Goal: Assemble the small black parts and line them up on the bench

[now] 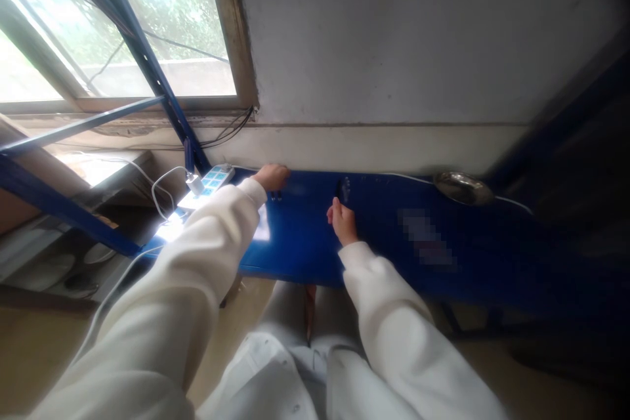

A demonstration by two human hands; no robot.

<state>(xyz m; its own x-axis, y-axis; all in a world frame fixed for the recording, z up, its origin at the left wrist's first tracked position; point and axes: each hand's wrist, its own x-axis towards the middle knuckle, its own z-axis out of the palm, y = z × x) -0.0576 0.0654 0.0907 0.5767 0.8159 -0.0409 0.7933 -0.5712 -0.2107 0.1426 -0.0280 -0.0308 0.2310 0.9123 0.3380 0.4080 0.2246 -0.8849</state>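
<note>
My left hand point(272, 177) reaches to the back of the blue table point(300, 249), its fingers bunched and turned down; whatever they hold is hidden. Just below it on the tabletop lie small dark pieces with light ends point(276, 196). Nearer the middle, my right hand point(343, 220) is closed, thumb on top. A slim dark object point(338, 188) shows just above its fingertips, too blurred to name. Beside that, a cluster of small pale, shiny pieces point(346, 189) rests on the blue surface.
A power strip point(215, 177) with a white plug-in adapter point(195, 184) and cables lies on the left. A shiny metal bowl-like object point(463, 188) sits at the back right. A blue metal frame point(142, 59) rises by the window. Lower shelving point(63, 262) stands left.
</note>
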